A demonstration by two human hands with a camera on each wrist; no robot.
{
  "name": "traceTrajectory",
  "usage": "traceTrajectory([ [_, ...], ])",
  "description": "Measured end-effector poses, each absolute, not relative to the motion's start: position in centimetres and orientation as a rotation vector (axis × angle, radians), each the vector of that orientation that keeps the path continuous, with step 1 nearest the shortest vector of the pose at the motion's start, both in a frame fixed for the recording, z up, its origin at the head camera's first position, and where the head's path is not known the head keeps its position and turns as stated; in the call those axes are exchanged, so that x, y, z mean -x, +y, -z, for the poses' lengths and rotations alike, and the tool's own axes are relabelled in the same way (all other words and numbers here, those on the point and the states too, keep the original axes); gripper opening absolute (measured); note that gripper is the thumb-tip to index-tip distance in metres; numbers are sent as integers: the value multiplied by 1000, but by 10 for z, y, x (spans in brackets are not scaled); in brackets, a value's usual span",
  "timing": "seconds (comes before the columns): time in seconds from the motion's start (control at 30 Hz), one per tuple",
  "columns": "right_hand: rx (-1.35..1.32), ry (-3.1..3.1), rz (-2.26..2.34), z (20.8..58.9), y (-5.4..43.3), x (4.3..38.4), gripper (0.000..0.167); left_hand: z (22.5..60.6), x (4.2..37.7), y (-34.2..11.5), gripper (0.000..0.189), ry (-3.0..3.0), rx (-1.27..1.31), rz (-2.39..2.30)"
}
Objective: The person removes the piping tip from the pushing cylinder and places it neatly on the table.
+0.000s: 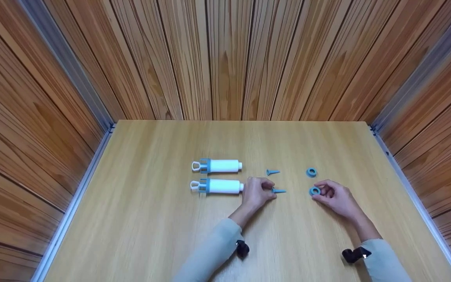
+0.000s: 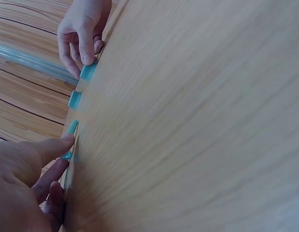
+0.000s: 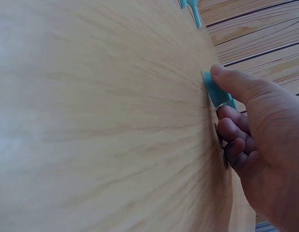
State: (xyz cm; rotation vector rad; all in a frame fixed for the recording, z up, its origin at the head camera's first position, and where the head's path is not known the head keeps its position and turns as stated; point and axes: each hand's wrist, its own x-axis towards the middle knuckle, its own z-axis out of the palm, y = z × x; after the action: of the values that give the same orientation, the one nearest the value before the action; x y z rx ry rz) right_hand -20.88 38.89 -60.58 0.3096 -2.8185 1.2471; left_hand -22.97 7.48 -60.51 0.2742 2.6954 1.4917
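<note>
My left hand (image 1: 255, 192) has its thumb and fingers around the flared end of a small blue pointed nozzle (image 1: 279, 191) on the table. In the left wrist view the thumb touches this nozzle (image 2: 73, 127). My right hand (image 1: 337, 198) pinches a blue ring (image 1: 314, 190) between thumb and forefinger at the table surface; its other fingers are curled in. The right wrist view shows the thumb on the ring's edge (image 3: 215, 90). Behind them lie a second nozzle (image 1: 273, 172) and a second blue ring (image 1: 311, 172).
Left of the left hand lie two white syringe-like cylinders, a far one (image 1: 224, 165) and a near one (image 1: 224, 186), each with a blue collar and a white loop handle. The wooden table (image 1: 139, 219) is bounded by plank walls (image 1: 229, 58) and metal side rails (image 1: 73, 207).
</note>
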Motion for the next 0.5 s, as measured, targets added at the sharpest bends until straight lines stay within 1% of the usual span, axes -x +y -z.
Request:
traceTrajectory([
  [0.23,-293,-2833,-1259,600,391,209,36,600,229,75,32,2704,-279,-1484],
  [0.5,-301,-2896,-1299,588,395,206,43,586,228,71,48,2558,-235,-1544],
])
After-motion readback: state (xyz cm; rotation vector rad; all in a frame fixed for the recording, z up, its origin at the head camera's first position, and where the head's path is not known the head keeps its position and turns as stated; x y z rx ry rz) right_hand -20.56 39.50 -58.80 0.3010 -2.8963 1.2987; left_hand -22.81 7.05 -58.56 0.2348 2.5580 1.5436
